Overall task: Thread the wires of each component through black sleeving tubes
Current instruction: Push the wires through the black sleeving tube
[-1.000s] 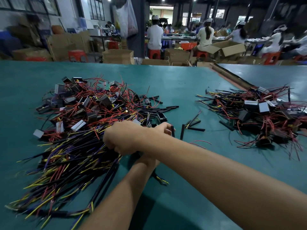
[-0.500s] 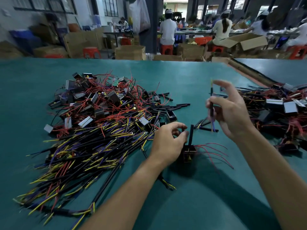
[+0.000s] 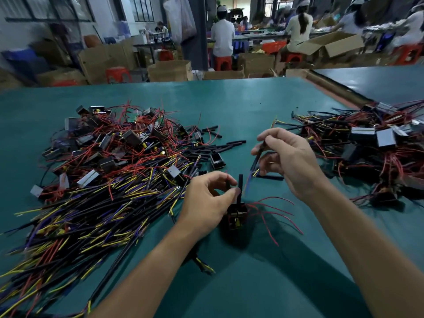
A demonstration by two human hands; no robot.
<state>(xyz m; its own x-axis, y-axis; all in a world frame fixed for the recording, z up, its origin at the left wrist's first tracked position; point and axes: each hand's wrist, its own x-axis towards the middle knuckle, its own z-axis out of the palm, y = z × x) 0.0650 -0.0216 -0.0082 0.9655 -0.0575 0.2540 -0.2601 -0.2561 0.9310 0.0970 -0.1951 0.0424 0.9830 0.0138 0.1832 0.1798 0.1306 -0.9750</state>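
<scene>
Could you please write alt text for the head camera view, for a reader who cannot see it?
A person's left hand pinches an upright black tube on a small component with loose red wires, while the right hand pinches a second tube above the green table. A large heap of wired components lies to the left, a smaller heap to the right.

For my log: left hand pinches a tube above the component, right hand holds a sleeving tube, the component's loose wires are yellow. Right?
No: the head view shows the component has red loose wires, not yellow. The left hand does pinch a tube, the right hand holds a sleeving tube.
</scene>
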